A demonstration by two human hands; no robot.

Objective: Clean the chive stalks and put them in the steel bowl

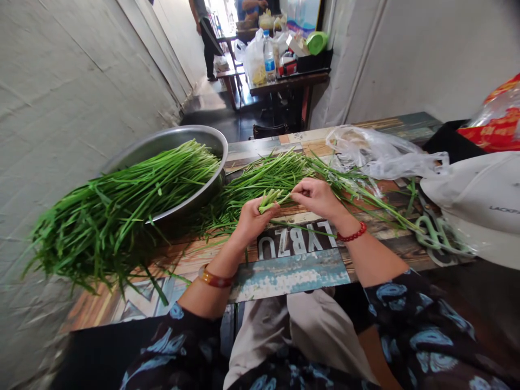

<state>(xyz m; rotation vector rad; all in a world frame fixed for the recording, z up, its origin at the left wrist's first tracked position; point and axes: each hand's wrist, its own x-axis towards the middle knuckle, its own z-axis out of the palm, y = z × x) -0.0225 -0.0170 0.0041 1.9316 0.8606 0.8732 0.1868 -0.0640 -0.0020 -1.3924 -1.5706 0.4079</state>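
Observation:
My left hand [255,218] is closed round a small bunch of garlic chives [270,200], their pale cut ends pointing up and to the right. Just right of it, my right hand [316,196] pinches the end of a single stalk that reaches from the bunch. Behind both hands lies a loose pile of garlic chives [268,176] on the patterned table [290,271]. A large metal basin [221,142] at the left holds a thick heap of chives [134,195], whose leaves hang over its near rim.
A clear plastic bag [377,151] lies at the table's back right. Green-handled scissors [430,233] and a pale cap [479,200] are at the right edge. Farther back, a second table holds a water bottle [268,57] and bags. A person [207,38] stands by the left wall.

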